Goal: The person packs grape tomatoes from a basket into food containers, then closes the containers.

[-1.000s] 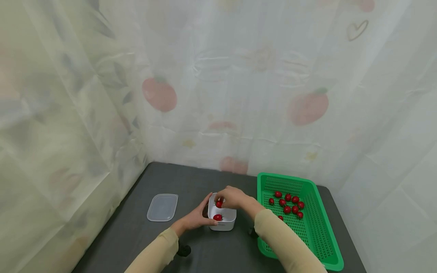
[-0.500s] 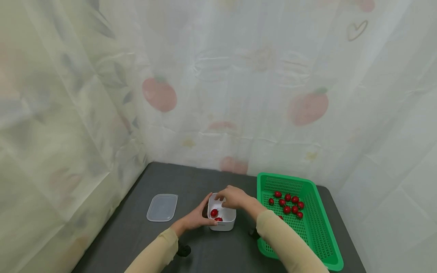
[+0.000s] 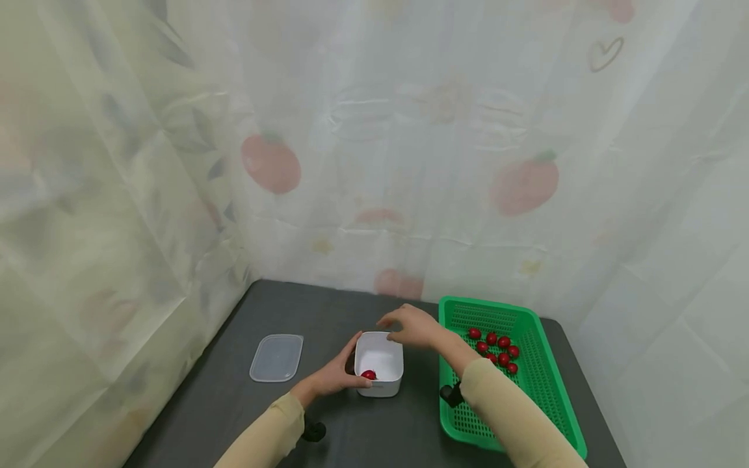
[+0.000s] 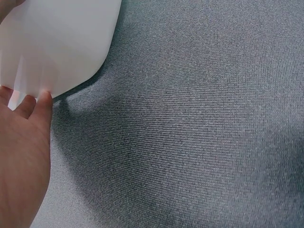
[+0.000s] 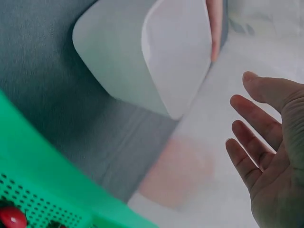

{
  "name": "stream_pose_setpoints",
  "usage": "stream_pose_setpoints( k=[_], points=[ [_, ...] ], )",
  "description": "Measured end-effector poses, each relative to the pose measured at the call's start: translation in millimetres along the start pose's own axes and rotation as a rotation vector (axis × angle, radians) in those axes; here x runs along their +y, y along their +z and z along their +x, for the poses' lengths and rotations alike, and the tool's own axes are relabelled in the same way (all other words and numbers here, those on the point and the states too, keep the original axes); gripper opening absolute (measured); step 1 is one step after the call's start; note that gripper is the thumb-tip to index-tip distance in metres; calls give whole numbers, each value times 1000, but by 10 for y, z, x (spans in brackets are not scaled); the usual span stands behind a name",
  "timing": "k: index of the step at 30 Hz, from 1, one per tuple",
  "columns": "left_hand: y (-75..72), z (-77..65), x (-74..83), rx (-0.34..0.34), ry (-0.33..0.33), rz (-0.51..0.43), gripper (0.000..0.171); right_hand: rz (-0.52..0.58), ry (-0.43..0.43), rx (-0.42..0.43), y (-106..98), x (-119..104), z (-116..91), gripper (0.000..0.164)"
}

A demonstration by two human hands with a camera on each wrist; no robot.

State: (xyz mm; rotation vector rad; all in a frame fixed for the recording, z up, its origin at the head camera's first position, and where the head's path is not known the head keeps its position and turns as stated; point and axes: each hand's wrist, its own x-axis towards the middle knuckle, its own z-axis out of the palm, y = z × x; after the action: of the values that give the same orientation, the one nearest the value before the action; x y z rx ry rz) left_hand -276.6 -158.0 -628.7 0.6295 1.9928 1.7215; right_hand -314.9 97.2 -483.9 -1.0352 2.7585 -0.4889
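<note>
My left hand (image 3: 335,376) grips a white square container (image 3: 381,359), its thumb over the near side and its fingers around the left side. Inside, at the near left, a red cherry tomato (image 3: 368,375) shows; the thumb and the near wall may hide others. Just above the container's far right corner is my right hand (image 3: 414,327), holding nothing. In the right wrist view its fingers (image 5: 256,116) are loosely extended. To the right, several cherry tomatoes (image 3: 503,359) lie in a green perforated basket (image 3: 564,396), part of it hidden under the right forearm.
A translucent square lid (image 3: 277,357) lies flat on the dark grey table (image 3: 345,429), left of the container. A patterned curtain (image 3: 374,162) hangs behind and along the sides. Black wrist devices show under both forearms.
My right hand let go of a cherry tomato in the container, then rose out toward the upper right. The tomatoes inside shifted toward the near side. My left hand kept its grip.
</note>
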Motion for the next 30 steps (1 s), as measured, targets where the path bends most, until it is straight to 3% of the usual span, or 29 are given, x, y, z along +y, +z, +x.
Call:
stream_pose_setpoints(
  k=[7,17,22,30],
  points=[
    [9,18,12,18,9,34,119,83,5,57,-233,165,-233,33],
    [7,-18,28,48,-5,70,119,116,121,113,-420,385,-553,33],
    [5,-26,39,57,-9,84,119,107,167,117,-462,529,-692,33],
    [-18,-18,30,66,-20,102,120,34,165,138,-441,845,-924,33]
  ],
)
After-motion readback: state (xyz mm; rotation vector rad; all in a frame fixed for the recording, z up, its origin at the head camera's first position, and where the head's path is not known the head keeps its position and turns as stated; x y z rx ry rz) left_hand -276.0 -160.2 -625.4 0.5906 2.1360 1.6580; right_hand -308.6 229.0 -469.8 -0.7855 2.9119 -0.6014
